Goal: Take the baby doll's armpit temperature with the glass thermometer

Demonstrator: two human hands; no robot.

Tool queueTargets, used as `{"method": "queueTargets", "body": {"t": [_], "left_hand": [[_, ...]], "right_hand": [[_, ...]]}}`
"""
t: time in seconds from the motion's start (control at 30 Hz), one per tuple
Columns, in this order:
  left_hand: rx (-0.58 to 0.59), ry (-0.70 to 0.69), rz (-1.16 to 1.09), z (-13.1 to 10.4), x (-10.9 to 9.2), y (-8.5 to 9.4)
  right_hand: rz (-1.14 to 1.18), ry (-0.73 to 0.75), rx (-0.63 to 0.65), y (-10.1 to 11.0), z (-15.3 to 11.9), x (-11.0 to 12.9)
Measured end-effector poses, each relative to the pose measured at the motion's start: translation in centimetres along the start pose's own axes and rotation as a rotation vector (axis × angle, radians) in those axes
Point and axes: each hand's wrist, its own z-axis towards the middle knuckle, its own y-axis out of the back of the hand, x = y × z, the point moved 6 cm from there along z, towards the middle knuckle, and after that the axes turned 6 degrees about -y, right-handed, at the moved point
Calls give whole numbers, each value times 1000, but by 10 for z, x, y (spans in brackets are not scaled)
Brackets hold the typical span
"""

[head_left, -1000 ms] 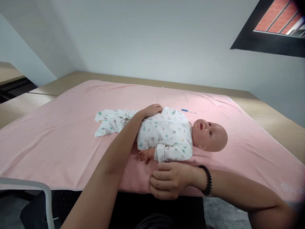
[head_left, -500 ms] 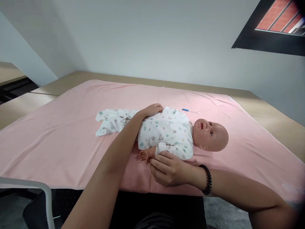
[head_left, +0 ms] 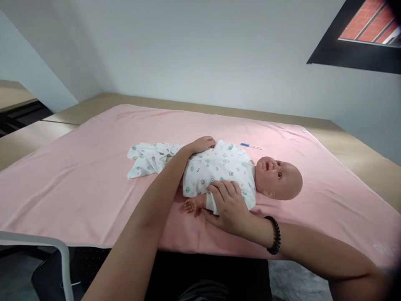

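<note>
"Wall (head_left: 194,54) at the back, pale and plain. What sits before it?"

"A wood-toned table (head_left: 360,146), most of its top under a pink blanket (head_left: 78,179)."

"And on the blanket?"

"A bald doll (head_left: 283,182), lying on its back, head toward the right of the view, feet toward the left. It wears a white outfit (head_left: 200,173) with small coloured prints."

"Where is the person's left hand (head_left: 202,144)?"

"Over the far side of the doll's body, fingers bent down onto the doll's far hand (head_left: 212,146). Only a scrap of that shows by the fingertips, so whether it is gripped, nobody can tell from this view."

"The right hand (head_left: 231,207)?"

"Unclenched, laid on the near sleeve (head_left: 249,197): fingers spread across the fabric, thumb apart on the near side, close to the cuff (head_left: 211,204). The doll's near hand (head_left: 190,205) pokes out of that cuff."

"Anything smaller?"

"A dark coiled bracelet (head_left: 273,236) around the right wrist. Then a slim stick (head_left: 252,146), blue at one end and clear at the other, flat on the blanket beyond the doll's shoulder, touched by neither hand."
</note>
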Motion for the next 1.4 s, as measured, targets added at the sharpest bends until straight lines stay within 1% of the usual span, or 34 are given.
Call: {"method": "queueTargets", "body": {"t": [0.1, 0.23, 0.4, 0.57, 0.7, 0.83, 0.93, 1.0, 1.17, 1.3, 1.4], "left_hand": [[4, 7, 10, -2, -2, 0], [15, 9, 12, -3, -4, 0], [13, 8, 9, -4, -6, 0], [14, 15, 12, -4, -7, 0], [12, 16, 12, -4, -5, 0], [7, 16, 9, -2, -4, 0], [6, 16, 3, -2, -3, 0], [8, 14, 1, -1, -3, 0], [9, 15, 12, -3, -3, 0], [16, 22, 34, -5, -4, 0], [8, 33, 20, -5, -4, -1]], "right_hand": [[7, -25, 61, -4, 2, -1], [35, -24, 53, -3, 3, 0], [85, -4, 20, 0, 3, 2], [190, 28, -29, 2, 1, -1], [249, 25, -56, 3, 0, -3], [298, 1, -114, 2, -3, -7], [311, -38, -151, 1, -4, -10], [312, -28, -160, 2, -3, -9], [345, 19, -142, 5, 0, -4], [357, 46, -138, 3, -2, -5], [293, 83, -83, -1, -1, -3]]}}
